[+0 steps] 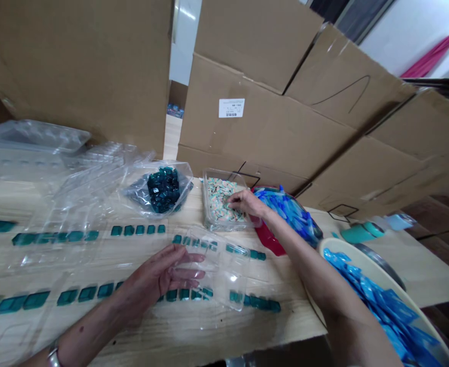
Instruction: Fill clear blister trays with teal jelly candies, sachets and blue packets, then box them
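My left hand [166, 274] lies flat with fingers stretched out on a clear plastic blister tray [224, 275] near the table's front edge. Teal square pieces [136, 230] sit in rows in the tray pockets across the table. My right hand [245, 201] reaches into a clear box of small multicoloured pieces [218, 196], fingers pinched together among them; what they hold is too small to make out. A clear bag of dark teal pieces [163, 189] lies left of that box.
Large cardboard boxes [278, 117] stand along the back of the wooden table. More clear trays [29, 137] are stacked at the back left. A red container of blue packets [289, 214] and a cream bowl of blue packets [380, 300] sit at the right.
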The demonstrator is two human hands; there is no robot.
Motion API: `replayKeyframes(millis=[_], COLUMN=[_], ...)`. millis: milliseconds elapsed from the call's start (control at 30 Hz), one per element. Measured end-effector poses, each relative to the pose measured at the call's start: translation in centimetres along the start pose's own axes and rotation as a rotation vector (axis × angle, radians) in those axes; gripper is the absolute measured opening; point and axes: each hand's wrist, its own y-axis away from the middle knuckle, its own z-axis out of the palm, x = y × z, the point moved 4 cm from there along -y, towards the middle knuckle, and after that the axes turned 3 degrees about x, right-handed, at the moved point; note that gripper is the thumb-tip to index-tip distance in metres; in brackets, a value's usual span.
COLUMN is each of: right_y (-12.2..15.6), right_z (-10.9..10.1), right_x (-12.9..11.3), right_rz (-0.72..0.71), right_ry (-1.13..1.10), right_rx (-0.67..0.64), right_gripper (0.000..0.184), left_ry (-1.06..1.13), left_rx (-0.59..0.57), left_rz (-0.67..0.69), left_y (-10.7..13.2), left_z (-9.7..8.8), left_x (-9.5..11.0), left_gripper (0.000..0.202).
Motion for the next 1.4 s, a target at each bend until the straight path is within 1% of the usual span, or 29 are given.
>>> replayKeyframes(millis=[33, 100, 167, 233, 300, 400, 467, 500, 567, 667, 733, 833, 933, 1033, 1100, 1200, 1267, 1367, 1400], right_y=[-0.2, -0.5, -0.8, -0.9, -1.1, -1.6, -2.0, -2.1, -2.3, -2.3, -2.1, -2.1, -2.3, -2.4, -2.4, -1.8, -0.9, 1.3, 2.1], right_z=[0.0, 0.4, 1.3, 2.2, 3.0, 3.7, 4.0, 4.1, 3.8, 2.7, 1.9, 1.1, 1.1, 1.7, 1.8, 1.5, 0.9, 0.3, 0.4], right_x=[-0.1, -0.4, -1.2, -1.8, -2.3, -2.6, -2.5, -2.3, -1.8, -0.6, 0.4, 1.8, 3.1, 3.9, 3.9, 3.0, 1.6, -2.0, -3.7], right_rz=[0.049, 0.122, 0.161, 0.185, 0.193, 0.143, 0.098, 0.09, 0.116, 0.211, 0.244, 0.196, 0.135, 0.143, 0.153, 0.158, 0.164, 0.117, 0.092], right_ry=[-0.088, -0.255, -0.321, -0.267, -0.16, -0.038, -0.018, -0.032, -0.133, -0.343, -0.387, -0.252, -0.114, -0.108, -0.125, -0.133, -0.199, -0.452, -0.518], right_rx=[0.019, 0.003, -0.041, -0.073, -0.081, -0.067, -0.07, -0.071, -0.042, 0.018, 0.006, 0.005, 0.033, 0.049, 0.077, 0.104, 0.153, 0.253, 0.239], right_gripper=[0.013, 0.017, 0.017, 0.016, 0.013, 0.007, 0.006, 0.007, 0.01, 0.016, 0.018, 0.018, 0.017, 0.02, 0.022, 0.019, 0.018, 0.029, 0.033], left_ry=[-0.003, -0.014, -0.026, -0.033, -0.031, -0.025, -0.026, -0.026, -0.027, -0.022, -0.019, -0.018, -0.022, -0.029, -0.029, -0.011, 0.008, 0.043, 0.052], left_rx=[0.001, 0.005, 0.013, 0.026, 0.033, 0.024, 0.019, 0.021, 0.027, 0.028, 0.024, 0.024, 0.028, 0.019, 0.012, 0.01, 0.023, 0.025, 0.014], left_rz=[0.004, 0.01, 0.009, 0.011, 0.016, 0.017, 0.015, 0.015, 0.015, 0.008, 0.001, -0.003, 0.011, 0.014, 0.012, 0.031, 0.062, 0.127, 0.146], left_y=[0.0, 0.1, 0.1, 0.1, 0.0, -0.1, -0.1, -0.1, -0.1, -0.1, 0.0, 0.0, -0.2, -0.3, -0.2, -0.2, -0.2, -0.2, -0.2], left_z=[0.0, 0.2, 0.2, 0.2, 0.1, 0.0, -0.1, -0.1, -0.1, 0.0, 0.1, 0.1, 0.0, 0.0, 0.0, 0.1, 0.1, 0.1, 0.1], left_x=[0.0, 0.1, 0.2, 0.2, 0.3, 0.2, 0.2, 0.2, 0.2, 0.2, 0.2, 0.1, 0.0, 0.0, 0.0, 0.2, 0.3, 0.6, 0.7], left_gripper=[0.025, 0.025, 0.025, 0.024, 0.023, 0.022, 0.021, 0.021, 0.021, 0.023, 0.023, 0.022, 0.021, 0.022, 0.022, 0.023, 0.02, 0.017, 0.017])
